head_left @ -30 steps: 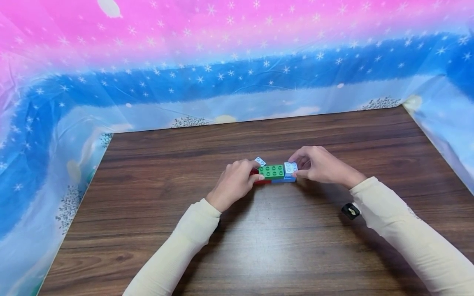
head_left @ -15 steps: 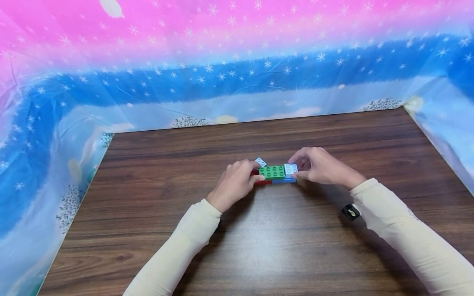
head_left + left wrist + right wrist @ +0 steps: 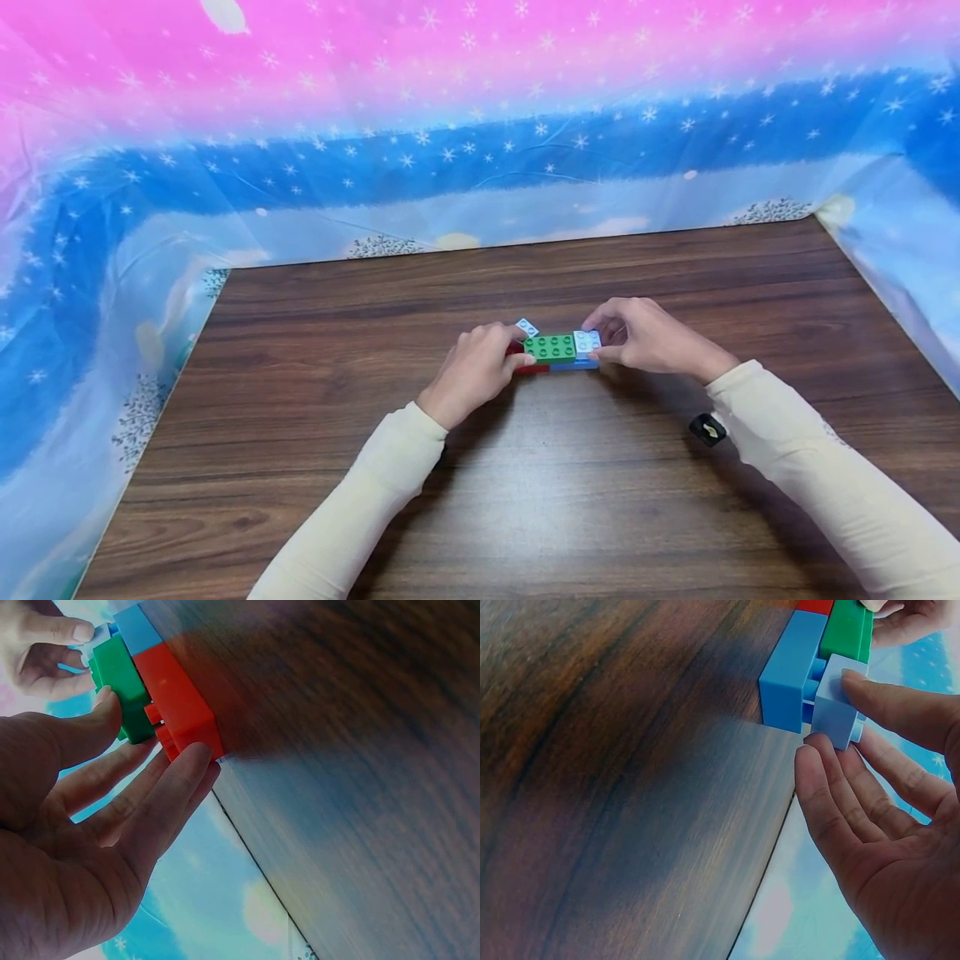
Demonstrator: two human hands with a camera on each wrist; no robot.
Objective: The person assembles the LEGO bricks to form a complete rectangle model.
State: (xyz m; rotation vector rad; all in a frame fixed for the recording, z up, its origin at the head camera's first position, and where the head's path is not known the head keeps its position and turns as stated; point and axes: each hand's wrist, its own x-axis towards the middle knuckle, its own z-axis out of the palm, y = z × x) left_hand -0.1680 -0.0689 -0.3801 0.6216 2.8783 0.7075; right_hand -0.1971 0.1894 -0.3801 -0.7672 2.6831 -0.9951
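A green building brick (image 3: 551,349) lies over a red brick (image 3: 174,694) and a blue brick (image 3: 787,675) that stand end to end on the table. My left hand (image 3: 476,367) pinches the green brick's left end, with other fingertips by the red brick's end. Between thumb and fingers, my right hand (image 3: 652,337) holds a pale blue brick (image 3: 836,701) beside the green one. In the right wrist view, the blue brick's studs show in a gap under the pale brick. Behind the green brick's left end, another pale blue studded brick (image 3: 527,327) sits at an angle, partly hidden.
The dark wood-grain table (image 3: 510,483) extends around the bricks. A pink and blue snowflake-patterned cloth (image 3: 450,158) hangs along its back and sides. A small black device (image 3: 708,429) is at the right wrist.
The pale blue brick in my right hand has shifted slightly left and now lies closer against the green brick. My left hand stays in place.
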